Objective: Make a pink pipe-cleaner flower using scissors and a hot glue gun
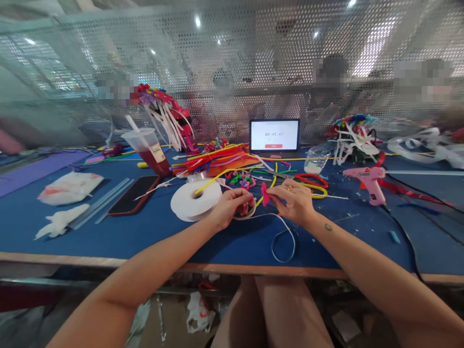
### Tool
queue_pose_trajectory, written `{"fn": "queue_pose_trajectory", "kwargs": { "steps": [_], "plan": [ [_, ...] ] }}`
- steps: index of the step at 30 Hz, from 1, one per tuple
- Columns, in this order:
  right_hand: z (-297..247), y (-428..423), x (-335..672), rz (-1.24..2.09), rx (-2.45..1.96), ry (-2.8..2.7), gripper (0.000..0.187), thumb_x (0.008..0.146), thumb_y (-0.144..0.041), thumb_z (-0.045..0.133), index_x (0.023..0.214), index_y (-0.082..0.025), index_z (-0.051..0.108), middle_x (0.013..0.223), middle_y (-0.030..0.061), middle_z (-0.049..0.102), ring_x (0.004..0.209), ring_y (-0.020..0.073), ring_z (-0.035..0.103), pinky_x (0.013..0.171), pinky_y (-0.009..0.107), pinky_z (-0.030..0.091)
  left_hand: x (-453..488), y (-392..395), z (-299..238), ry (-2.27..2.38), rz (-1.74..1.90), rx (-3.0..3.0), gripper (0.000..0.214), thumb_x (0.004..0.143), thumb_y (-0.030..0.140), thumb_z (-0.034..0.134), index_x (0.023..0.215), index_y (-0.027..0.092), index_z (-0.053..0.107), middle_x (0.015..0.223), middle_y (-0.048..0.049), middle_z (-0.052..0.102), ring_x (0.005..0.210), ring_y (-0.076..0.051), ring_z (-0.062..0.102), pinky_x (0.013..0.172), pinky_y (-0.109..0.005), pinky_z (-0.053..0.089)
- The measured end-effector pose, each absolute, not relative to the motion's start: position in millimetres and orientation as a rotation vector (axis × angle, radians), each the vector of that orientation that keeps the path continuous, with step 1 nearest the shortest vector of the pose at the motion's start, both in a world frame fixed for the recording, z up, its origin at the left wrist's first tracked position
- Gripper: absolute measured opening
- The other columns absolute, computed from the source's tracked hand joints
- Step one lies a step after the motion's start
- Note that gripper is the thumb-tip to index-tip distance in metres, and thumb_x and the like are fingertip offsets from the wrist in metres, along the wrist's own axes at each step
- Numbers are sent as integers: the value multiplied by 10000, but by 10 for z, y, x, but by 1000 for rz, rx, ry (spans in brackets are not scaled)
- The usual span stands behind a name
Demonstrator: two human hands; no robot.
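Blue workbench point(348, 251) | left grip point(230, 208) clenches white ribbon point(281, 218) | right grip point(293, 203) pinches pink foam point(265, 194)

A pink foam petal piece point(265, 194) stands upright, held at the right hand point(294, 203), just beside the left hand point(232, 208). The left hand grips a white ribbon point(281, 224), which trails forward in a slack loop. A wide white ribbon spool point(195, 200) lies near the left hand.
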State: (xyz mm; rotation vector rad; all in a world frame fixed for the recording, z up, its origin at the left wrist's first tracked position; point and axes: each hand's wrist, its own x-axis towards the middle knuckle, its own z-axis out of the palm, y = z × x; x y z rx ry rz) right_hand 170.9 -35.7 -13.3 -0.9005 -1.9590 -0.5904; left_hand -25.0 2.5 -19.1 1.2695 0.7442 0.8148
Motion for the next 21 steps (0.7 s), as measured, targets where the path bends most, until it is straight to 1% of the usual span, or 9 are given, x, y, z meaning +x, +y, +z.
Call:
{"fn": "queue_pose_trajectory", "kwargs": {
  "steps": [4, 10, 16, 21],
  "plan": [
    [-132, -369, 1678, -567, -789, -1993, 116, 827, -142, 549, 844, -215, 637, 640, -16, 664, 591, 114, 524, 600, 221, 443, -264, -34, -150, 748, 784, 1287, 325, 672, 415, 712, 674, 129, 559, 645, 4, 602, 452, -44, 460, 441, -176, 332],
    [-132, -451, 1648, -549, -696, -2058, 207, 805, -57, 503, 876, -216, 614, 693, -11, 678, 642, 124, 534, 621, 239, 448, -314, -97, -118, 723, 728, 1304, 307, 709, 410, 687, 674, 135, 555, 647, 7, 601, 460, -45, 464, 443, -178, 318],
    [-113, -500, 1643, -646, -673, -2106, 182, 829, -89, 507, 885, -226, 612, 778, -21, 714, 696, 136, 536, 613, 248, 444, -344, -134, -92, 692, 722, 1310, 282, 735, 382, 668, 663, 132, 560, 633, 9, 596, 458, -46, 478, 446, -181, 322],
    [-101, -472, 1656, -714, -765, -2038, 204, 796, -59, 541, 876, -232, 614, 811, -43, 725, 710, 144, 532, 622, 246, 452, -360, -80, -74, 699, 801, 1271, 257, 711, 356, 685, 668, 132, 568, 631, 8, 611, 441, -46, 478, 430, -180, 330]
  ]
}}
